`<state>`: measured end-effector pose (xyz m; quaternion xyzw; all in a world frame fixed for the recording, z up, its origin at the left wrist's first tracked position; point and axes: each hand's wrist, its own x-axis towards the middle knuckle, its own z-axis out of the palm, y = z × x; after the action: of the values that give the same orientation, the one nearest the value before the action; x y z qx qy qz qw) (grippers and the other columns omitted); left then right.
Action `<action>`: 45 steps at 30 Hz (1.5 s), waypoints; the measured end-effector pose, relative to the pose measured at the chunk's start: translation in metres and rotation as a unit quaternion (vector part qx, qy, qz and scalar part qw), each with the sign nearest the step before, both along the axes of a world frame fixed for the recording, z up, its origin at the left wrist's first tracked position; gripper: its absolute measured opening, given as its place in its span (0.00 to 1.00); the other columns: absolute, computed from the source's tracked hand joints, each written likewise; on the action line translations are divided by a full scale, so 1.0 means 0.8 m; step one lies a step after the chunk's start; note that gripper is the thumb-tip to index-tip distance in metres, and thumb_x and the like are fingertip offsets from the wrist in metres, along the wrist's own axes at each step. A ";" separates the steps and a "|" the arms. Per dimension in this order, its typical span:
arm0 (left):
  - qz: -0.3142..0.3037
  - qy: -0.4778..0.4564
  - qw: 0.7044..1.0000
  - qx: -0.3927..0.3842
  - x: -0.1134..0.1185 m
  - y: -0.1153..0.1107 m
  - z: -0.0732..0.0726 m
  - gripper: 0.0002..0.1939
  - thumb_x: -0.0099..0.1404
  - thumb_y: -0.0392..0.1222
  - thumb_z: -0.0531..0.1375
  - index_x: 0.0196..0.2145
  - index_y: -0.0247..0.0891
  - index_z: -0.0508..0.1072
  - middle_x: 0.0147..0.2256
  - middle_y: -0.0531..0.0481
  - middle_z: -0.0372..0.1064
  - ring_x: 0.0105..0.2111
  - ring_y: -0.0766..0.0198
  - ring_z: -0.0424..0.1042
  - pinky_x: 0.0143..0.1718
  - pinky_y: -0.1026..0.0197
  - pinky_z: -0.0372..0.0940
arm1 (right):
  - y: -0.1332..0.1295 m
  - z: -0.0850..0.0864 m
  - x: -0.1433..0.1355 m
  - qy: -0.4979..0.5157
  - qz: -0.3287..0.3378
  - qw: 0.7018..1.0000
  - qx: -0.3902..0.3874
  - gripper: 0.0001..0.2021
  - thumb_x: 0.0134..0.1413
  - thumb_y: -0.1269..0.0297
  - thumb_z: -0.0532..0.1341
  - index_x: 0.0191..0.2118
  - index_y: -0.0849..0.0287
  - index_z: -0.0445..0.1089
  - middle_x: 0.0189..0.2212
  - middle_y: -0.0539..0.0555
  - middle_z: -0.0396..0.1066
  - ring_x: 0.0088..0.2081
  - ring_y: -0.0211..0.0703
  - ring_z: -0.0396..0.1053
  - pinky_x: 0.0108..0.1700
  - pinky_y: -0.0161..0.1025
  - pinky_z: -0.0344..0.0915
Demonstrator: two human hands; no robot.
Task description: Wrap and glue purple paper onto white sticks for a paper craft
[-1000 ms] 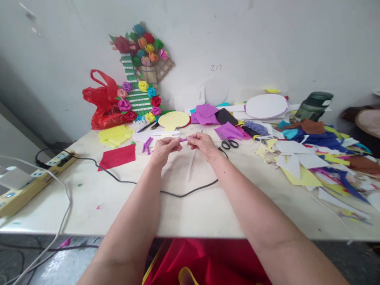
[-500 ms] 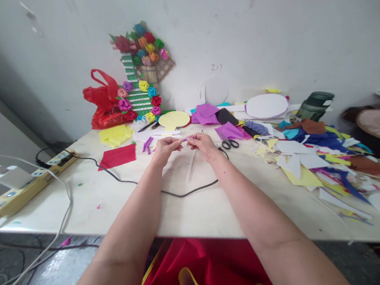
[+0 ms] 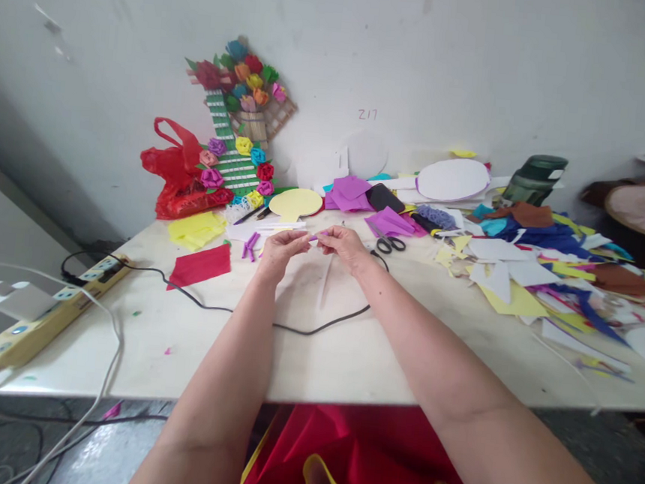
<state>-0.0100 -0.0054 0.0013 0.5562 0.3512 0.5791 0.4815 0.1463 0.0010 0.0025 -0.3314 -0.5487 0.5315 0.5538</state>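
Observation:
Between my two hands is a small purple paper piece point(image 3: 315, 238), narrow and rolled-looking, most of it hidden by the fingers. The fingertips of my left hand point(image 3: 284, 251) pinch its left end. My right hand point(image 3: 343, 244) closes on its right end. A white strip point(image 3: 325, 284) hangs or lies just below the right hand; I cannot tell whether it is joined to the purple piece. Several short purple paper rolls point(image 3: 250, 246) lie on the table left of my left hand. Black-handled scissors point(image 3: 388, 243) rest to the right of my right hand.
A black cable point(image 3: 314, 333) crosses the table under my arms from a power strip point(image 3: 50, 312). Red paper point(image 3: 200, 267) and yellow paper point(image 3: 196, 229) lie left. Paper scraps point(image 3: 515, 270) heap up right, near a dark bottle point(image 3: 535, 179). Paper flowers point(image 3: 243, 147) lean on the wall.
Both hands stay in nearly the same place. The fingers have shifted slightly on the purple piece, and a little more of it shows between them.

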 end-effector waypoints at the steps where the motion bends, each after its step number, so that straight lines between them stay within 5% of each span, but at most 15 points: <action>1: 0.003 0.006 1.000 0.007 0.000 0.000 0.000 0.18 0.42 0.47 0.68 0.30 0.33 0.74 0.24 0.50 0.70 0.25 0.68 0.68 0.33 0.61 0.64 | 0.000 0.000 0.000 0.000 0.001 1.000 0.000 0.10 0.35 0.61 0.66 0.24 0.62 0.68 0.19 0.48 0.67 0.21 0.31 0.60 0.27 0.33 0.57; 7: 0.029 0.056 0.997 0.033 0.002 0.001 0.000 0.16 0.42 0.47 0.67 0.25 0.32 0.73 0.21 0.50 0.69 0.23 0.68 0.66 0.29 0.63 0.62 | 0.003 -0.003 0.000 -0.004 0.003 1.000 -0.002 0.10 0.34 0.61 0.66 0.23 0.61 0.68 0.20 0.49 0.68 0.21 0.31 0.60 0.27 0.33 0.58; 14: -0.015 0.014 0.999 0.031 0.005 -0.009 0.007 0.15 0.45 0.48 0.66 0.27 0.33 0.74 0.26 0.48 0.72 0.28 0.65 0.70 0.36 0.58 0.65 | -0.009 0.005 -0.002 -0.008 0.062 0.998 0.008 0.15 0.42 0.54 0.62 0.31 0.61 0.72 0.24 0.52 0.71 0.21 0.32 0.60 0.25 0.33 0.58; 22: -0.014 0.053 0.998 0.035 0.005 -0.010 0.009 0.13 0.43 0.45 0.68 0.25 0.33 0.75 0.22 0.50 0.70 0.24 0.66 0.68 0.31 0.61 0.64 | -0.004 0.003 0.003 0.011 0.087 0.995 -0.044 0.16 0.37 0.64 0.61 0.38 0.60 0.72 0.25 0.52 0.71 0.23 0.34 0.63 0.28 0.34 0.60; 37: -0.004 0.082 0.997 0.014 0.006 -0.005 0.005 0.13 0.41 0.45 0.68 0.22 0.33 0.74 0.21 0.50 0.69 0.22 0.67 0.66 0.27 0.62 0.63 | -0.017 0.015 -0.020 0.152 -0.001 0.974 -0.167 0.08 0.34 0.72 0.54 0.24 0.60 0.69 0.21 0.51 0.68 0.23 0.37 0.64 0.29 0.37 0.62; 45: 0.005 0.060 0.998 -0.004 0.003 -0.003 0.002 0.16 0.40 0.48 0.68 0.23 0.33 0.74 0.20 0.50 0.68 0.22 0.66 0.67 0.30 0.59 0.65 | -0.009 0.014 -0.010 0.155 -0.062 0.977 -0.135 0.06 0.40 0.66 0.57 0.26 0.60 0.70 0.25 0.51 0.69 0.26 0.35 0.65 0.27 0.34 0.60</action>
<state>-0.0077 -0.0080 0.0025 0.5861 0.3847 0.5457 0.4590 0.1387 -0.0058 0.0141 -0.3503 -0.3578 0.6104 0.6138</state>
